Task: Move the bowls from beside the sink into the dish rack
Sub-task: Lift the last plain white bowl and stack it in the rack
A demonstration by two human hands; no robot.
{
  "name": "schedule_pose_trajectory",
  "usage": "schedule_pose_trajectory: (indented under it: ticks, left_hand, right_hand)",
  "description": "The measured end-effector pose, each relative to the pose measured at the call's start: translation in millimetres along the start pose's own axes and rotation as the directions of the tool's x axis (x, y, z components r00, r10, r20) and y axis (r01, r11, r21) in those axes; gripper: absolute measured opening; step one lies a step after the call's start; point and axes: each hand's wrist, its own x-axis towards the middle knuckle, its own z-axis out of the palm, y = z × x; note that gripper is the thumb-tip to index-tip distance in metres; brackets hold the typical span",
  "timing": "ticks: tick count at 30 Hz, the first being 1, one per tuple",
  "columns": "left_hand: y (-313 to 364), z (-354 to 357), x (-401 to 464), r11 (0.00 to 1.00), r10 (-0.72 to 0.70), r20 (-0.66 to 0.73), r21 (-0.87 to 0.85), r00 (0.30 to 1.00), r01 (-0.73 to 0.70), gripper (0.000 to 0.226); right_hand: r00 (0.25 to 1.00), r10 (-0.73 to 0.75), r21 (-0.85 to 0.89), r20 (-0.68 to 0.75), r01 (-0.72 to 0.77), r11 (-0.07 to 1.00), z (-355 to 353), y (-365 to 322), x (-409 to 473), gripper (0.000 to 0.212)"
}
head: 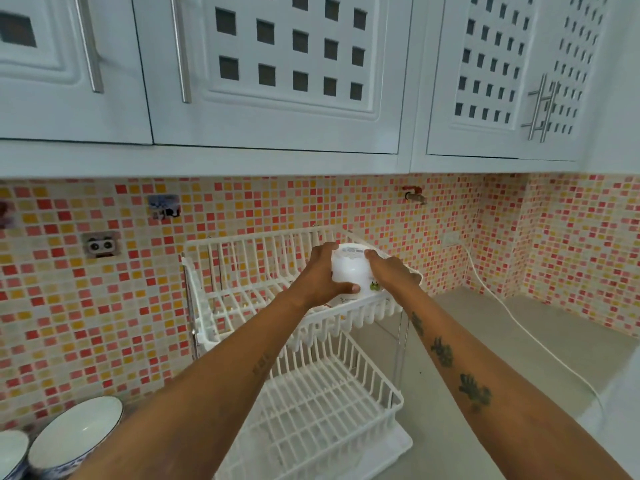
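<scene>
A white two-tier wire dish rack (242, 258) stands on the counter against the mosaic wall. Over its upper tier I hold a white bowl (349, 268) upside down, with a small green print near its rim. My left hand (322, 278) grips its left side and my right hand (391, 268) grips its right side. The bowl's rim is at the front of the upper tier; whether it rests on the wires is hidden by my hands. Two more bowls sit at the bottom left: a large white one with a blue rim (74, 434) and another (12, 452) cut off by the frame edge.
The rack's lower tier (329, 410) holds nothing visible. A white cable (519, 323) runs across the grey counter (485, 393) to the right of the rack. A wall socket (102, 244) and a small tap (415, 196) sit on the tiles. White cupboards (277, 81) hang overhead.
</scene>
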Motion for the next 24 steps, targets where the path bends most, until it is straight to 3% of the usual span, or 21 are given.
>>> schedule_pose_trajectory:
  ticks: [3, 11, 16, 21, 24]
  left_hand:
    - [-0.9, 0.0, -0.1, 0.999, -0.032, 0.035, 0.021, 0.999, 0.031, 0.098]
    - [0.0, -1.7, -4.8, 0.999, -0.044, 0.063, 0.006, 0.997, 0.044, 0.096]
    - [5.2, -9.6, -10.0, 0.995, -0.074, 0.028, -0.063, 0.997, 0.076, 0.090]
    - [18.1, -36.7, -28.0, 0.956, -0.137, -0.063, -0.268, 0.989, 0.115, 0.069]
    - [21.3, -64.7, -51.6, 0.921, -0.183, -0.160, -0.374, 0.970, 0.112, 0.063]
  right_hand:
    - [0.999, -0.011, -0.078, -0.030, 0.009, 0.997, 1.5, -1.8, 0.5, 0.062]
    - [0.999, -0.011, -0.123, -0.045, 0.005, 0.992, 5.9, -1.5, 4.3, 0.061]
    - [0.992, -0.028, -0.028, -0.119, 0.025, 0.999, 11.7, 3.7, 8.4, 0.062]
    - [0.919, -0.198, 0.105, -0.340, 0.246, 0.963, 15.0, -19.0, -16.7, 0.046]
    - [0.870, -0.340, 0.191, -0.356, 0.424, 0.885, 25.7, -63.6, -47.7, 0.037]
